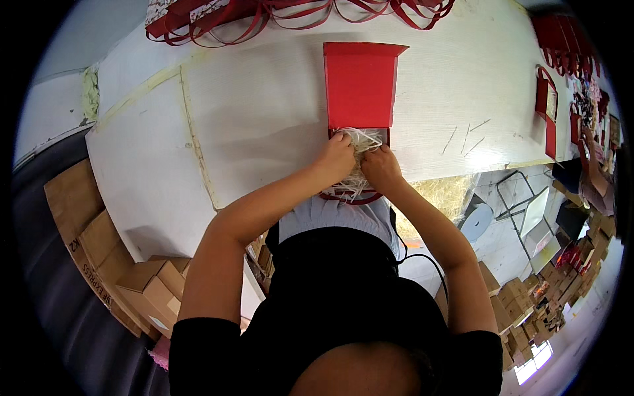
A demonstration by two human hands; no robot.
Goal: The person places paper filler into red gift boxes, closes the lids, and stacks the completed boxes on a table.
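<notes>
A red gift box (360, 85) lies at the table's near edge before me, its lid folded back away from my body. Pale shredded filler (365, 140) fills the box and spills up towards its near rim. My left hand (339, 157) is in the filler at the left side, fingers curled on the strands. Opposite it, my right hand (381, 168) has its fingers curled into the filler by the right wall. Both sets of fingertips are partly hidden. A dark red ribbon handle (359, 199) loops out at the near side, against my clothing.
Red bags with ribbon handles (297, 20) line the white table's (257, 114) far edge. Another open red box (548, 106) stands at right, near a co-worker's arm (597, 168). Loose straw-coloured filler (441, 198) lies below the table edge. Cardboard boxes (151, 287) stand at lower left.
</notes>
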